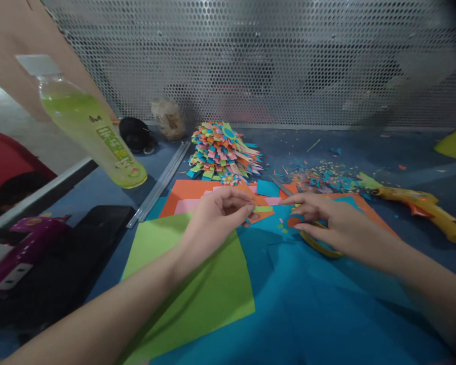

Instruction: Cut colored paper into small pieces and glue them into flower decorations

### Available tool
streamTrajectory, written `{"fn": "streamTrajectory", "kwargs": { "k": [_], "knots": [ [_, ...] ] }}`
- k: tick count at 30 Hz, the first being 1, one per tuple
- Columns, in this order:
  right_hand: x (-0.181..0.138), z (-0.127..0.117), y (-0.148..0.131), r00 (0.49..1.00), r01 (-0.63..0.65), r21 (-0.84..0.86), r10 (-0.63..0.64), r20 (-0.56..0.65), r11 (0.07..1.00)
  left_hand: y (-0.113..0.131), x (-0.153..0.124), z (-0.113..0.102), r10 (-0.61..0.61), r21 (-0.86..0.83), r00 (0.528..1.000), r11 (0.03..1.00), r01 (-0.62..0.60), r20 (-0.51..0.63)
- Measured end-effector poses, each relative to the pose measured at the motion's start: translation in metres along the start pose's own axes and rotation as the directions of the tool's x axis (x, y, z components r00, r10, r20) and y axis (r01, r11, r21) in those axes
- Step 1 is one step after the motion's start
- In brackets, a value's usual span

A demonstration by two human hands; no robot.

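My left hand (228, 209) is curled above the coloured paper, its thumb and fingertips closed together. Whatever may be between them is too small to make out. Beside those fingertips lie a light green paper strip (265, 209) and an orange paper piece (262, 217). My right hand (327, 218) pinches a small round orange and blue paper piece (295, 220) between thumb and fingers. Under that hand rest scissors with a yellow handle (321, 249), their blade pointing away. A green sheet (197, 289) overlaps a large blue sheet (307, 309).
A fringed multicoloured paper craft (224, 152) stands behind the sheets. Paper scraps (330, 177) and a yellow glue gun (425, 205) lie at right. At left are clear sticks (161, 182), a drink bottle (95, 126) and a purple tool (26, 248). A perforated metal panel (251, 61) closes the back.
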State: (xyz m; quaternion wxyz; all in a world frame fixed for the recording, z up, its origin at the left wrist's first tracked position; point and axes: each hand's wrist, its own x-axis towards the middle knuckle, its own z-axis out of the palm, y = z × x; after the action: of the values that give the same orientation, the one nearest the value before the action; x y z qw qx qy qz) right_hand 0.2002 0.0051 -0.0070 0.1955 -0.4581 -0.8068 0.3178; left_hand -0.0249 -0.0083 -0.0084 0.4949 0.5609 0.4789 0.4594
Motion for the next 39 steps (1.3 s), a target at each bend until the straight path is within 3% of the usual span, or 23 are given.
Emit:
{"fn": "streamTrajectory", "kwargs": {
  "k": [6,17,24,28,34,39],
  "knots": [
    [0.002,-0.001,-0.002,0.997,-0.009,0.202,0.024,-0.070,0.979,0.002,0.002,-0.002,0.012,0.035,1.000,0.999,-0.011,-0.018],
    [0.001,0.002,-0.003,0.996,-0.087,0.320,0.077,0.045,0.943,-0.002,0.002,-0.002,0.029,0.097,0.999,0.995,-0.027,-0.015],
    [0.000,0.001,-0.007,0.998,-0.015,0.031,0.013,0.056,0.999,-0.005,0.003,-0.001,0.019,0.098,1.000,0.995,-0.020,0.016],
    [0.000,0.000,-0.011,0.997,0.010,0.017,-0.012,0.071,1.000,-0.004,0.004,0.001,0.019,0.094,1.000,0.995,-0.021,0.017],
    [-0.002,0.002,-0.018,0.998,0.023,-0.134,-0.016,0.053,0.991,-0.003,0.003,0.000,0.026,0.105,1.000,0.994,-0.026,0.007],
    [-0.006,0.005,-0.017,0.991,0.074,-0.132,-0.058,0.122,0.988,-0.006,0.004,-0.001,0.033,0.127,0.999,0.991,-0.032,-0.001]
  ]
}}
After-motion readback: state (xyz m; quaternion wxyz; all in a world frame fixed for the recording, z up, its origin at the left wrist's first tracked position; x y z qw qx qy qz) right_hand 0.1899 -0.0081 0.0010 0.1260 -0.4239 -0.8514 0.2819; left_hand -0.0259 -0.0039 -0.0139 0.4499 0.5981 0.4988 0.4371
